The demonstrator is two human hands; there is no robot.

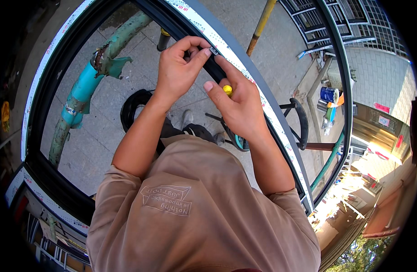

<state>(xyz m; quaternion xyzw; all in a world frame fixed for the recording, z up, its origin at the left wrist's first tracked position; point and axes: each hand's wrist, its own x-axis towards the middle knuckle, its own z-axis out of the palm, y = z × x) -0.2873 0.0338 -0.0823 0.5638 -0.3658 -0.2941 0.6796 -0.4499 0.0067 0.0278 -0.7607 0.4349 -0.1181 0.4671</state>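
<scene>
Straight up at twelve o'clock, the left hand (pixel 177 75) pinches a small metal piece (pixel 213 51) against the black inner side of a large window frame (pixel 58 188), thumb and forefinger closed together at the tips and the other fingers curled in behind. A grip that fine is probably used because the piece is tiny and leaves little to hold. The right hand (pixel 241 102) comes in from about two o'clock, half curled, its forefinger stretched out to the near end of the piece and seeming to touch it, its thumb standing well apart. A yellow handle (pixel 227 90) is tucked in its curled fingers (what tool it belongs to is hidden), likely parked there so the forefinger stays usable without the tool being put down. Printed white film (pixel 239 63) covers the outer face of the bar, which sweeps from twelve to four o'clock, perhaps to guard it against scratches. At ten o'clock a wrapped green pipe (pixel 83 93) passes under the frame, maybe as a support, though any contact is hard to tell
</scene>
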